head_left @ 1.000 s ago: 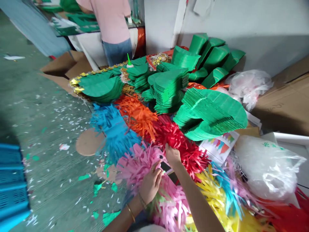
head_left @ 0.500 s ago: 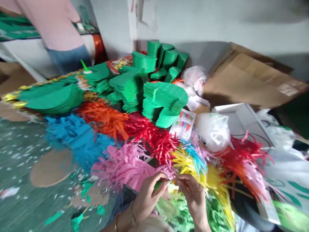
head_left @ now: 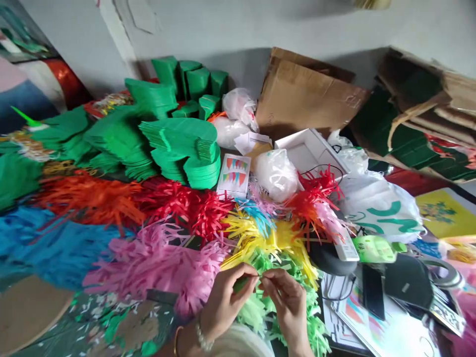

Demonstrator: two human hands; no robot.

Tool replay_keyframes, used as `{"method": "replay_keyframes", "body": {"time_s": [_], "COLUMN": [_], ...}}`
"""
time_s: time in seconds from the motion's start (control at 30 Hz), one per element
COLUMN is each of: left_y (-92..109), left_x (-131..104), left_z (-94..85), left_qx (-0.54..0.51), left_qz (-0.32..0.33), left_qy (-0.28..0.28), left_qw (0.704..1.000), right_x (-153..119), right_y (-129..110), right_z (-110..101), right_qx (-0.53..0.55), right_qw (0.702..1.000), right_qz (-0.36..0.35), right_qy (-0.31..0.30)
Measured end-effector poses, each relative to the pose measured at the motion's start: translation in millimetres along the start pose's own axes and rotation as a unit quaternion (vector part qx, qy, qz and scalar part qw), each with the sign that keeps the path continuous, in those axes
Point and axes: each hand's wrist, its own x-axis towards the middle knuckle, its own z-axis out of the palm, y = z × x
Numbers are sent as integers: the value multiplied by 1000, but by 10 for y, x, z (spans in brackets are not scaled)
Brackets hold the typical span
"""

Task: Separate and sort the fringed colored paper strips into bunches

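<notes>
My left hand [head_left: 231, 297], with a bracelet and a bangle at the wrist, is closed in a pinch of thumb and forefinger. Facing it, my right hand [head_left: 284, 300] pinches too, and the fingertips of both nearly meet. Whatever lies between them is too small to make out. Below and behind the hands spreads a heap of light green fringed strips [head_left: 256, 310]. Yellow fringed strips [head_left: 267, 243] lie just beyond, and a pink fringed bundle [head_left: 159, 265] is to the left of my left hand.
Red [head_left: 178, 201], orange [head_left: 91, 198] and blue fringed bundles [head_left: 55, 248] lie leftward. Stacks of green cut sheets [head_left: 178, 136] stand behind. On the right are a white plastic bag [head_left: 379, 206], a tape roll [head_left: 444, 272], a dark phone [head_left: 373, 290] and printed sheets [head_left: 386, 327]. Cardboard [head_left: 308, 96] leans on the wall.
The view has swung to the right, so the person in pink has mostly left the picture and the right-hand items have appeared. Both hands stay pinched close together.
</notes>
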Motion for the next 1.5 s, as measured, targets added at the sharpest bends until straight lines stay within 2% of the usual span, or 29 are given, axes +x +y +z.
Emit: {"method": "replay_keyframes", "body": {"time_s": [0.17,0.27,0.47,0.57,0.7,0.83,1.17,1.27,1.4,1.5], "left_y": [128,213,328,340,340,315,296,286,248,232], "left_x": [68,121,227,238,223,233,343,394,468,502], "left_z": [204,288,413,463,495,472,525,540,552,534], "left_qx": [43,57,61,94,117,121,97,122,174,161], "left_qz": [40,40,24,37,52,45,32,35,42,62], "left_qy": [-51,-93,-143,-138,-119,-125,-133,-148,-136,-127], "left_qw": [997,993,988,985,985,984,986,981,975,977], "right_x": [-91,-143,-227,-213,-160,-139,-63,-12,68,103], "right_y": [-4,0,6,-29,-30,13,-40,-58,-65,-33], "right_z": [-309,-442,-608,-666,-691,-678,-723,-738,-737,-734], "right_qx": [-2,-25,-44,-66,-13,15,-19,-36,-86,-64], "right_qw": [1000,998,996,994,998,999,998,997,991,994], "right_qz": [-17,-44,-58,-83,-52,-34,-50,-61,-92,-81], "right_qy": [17,24,47,33,31,35,34,28,32,25]}}
